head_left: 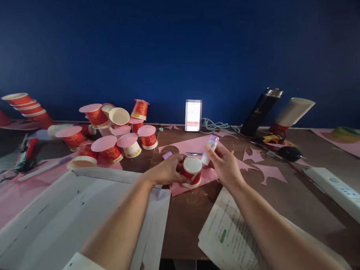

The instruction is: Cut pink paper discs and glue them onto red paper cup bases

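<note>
My left hand [169,168] grips a red paper cup [192,175] from its left side. The cup stands upside down, its white base facing up, on pink paper [178,188]. Just right of it, my right hand [224,164] holds a white glue stick [210,150] with a purple top end, tilted beside the cup's rim. A small purple cap [167,155] lies behind my left hand. Behind the cup, a thin metal tool [194,154] rests on the pink paper; its kind is unclear.
Several red cups topped with pink discs [107,144] crowd the left, near stacked cups [29,108]. A lit phone [193,115] leans on the wall. Right are a black flask [262,112], pink scraps [270,173] and a power strip [340,190]. White board [77,214] and printed sheets [232,235] lie in front.
</note>
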{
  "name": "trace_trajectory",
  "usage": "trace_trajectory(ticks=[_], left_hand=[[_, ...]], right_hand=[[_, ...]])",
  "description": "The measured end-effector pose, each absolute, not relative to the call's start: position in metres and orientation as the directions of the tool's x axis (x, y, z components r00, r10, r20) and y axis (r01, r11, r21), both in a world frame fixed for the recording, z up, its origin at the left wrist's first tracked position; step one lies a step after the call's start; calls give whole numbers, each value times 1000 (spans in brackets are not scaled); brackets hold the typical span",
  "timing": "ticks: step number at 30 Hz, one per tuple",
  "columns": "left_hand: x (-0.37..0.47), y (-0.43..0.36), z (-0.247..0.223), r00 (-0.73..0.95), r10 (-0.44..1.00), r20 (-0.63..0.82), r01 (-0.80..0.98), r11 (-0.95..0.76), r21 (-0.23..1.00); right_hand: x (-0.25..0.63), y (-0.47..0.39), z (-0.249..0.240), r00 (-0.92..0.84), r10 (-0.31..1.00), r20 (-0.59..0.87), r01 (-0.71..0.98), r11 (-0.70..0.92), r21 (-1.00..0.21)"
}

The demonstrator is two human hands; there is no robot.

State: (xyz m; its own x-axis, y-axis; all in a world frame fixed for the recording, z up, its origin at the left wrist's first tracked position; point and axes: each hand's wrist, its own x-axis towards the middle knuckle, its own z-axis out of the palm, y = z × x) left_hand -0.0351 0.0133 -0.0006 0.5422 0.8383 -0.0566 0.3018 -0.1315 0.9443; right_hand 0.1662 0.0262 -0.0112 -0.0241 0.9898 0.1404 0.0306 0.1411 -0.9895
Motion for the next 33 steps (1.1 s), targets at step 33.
trace_trajectory(ticks=[33], left_hand=[[-35, 15, -8, 513, 856, -59, 316, -124, 941]], right_hand=[[166, 23, -1, 169, 888, 427, 226, 387, -894]])
